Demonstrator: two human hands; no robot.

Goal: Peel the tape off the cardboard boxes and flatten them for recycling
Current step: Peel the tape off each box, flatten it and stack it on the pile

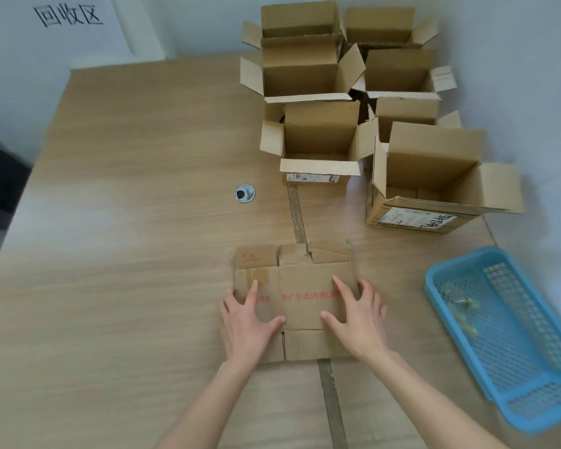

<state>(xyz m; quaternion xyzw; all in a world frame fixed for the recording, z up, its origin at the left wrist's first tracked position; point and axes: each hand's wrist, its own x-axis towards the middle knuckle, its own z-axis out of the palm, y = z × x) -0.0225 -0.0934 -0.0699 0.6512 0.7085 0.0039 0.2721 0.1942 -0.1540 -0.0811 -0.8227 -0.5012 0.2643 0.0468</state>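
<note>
spanning the room's corner, a wooden table [127, 222] bears open boxes [318, 140].

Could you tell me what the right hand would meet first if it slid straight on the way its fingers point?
The right hand lies flat on the flattened box, fingers pointing away and slightly left. Past the box's far flaps, it would probably meet the open box with the label, though depth is unclear.

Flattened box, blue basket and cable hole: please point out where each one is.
flattened box [300, 283], head view, on its middle panel above the red print.
blue basket [434, 288], head view, on its near left rim.
cable hole [244, 193], head view, on its metal ring.
</note>
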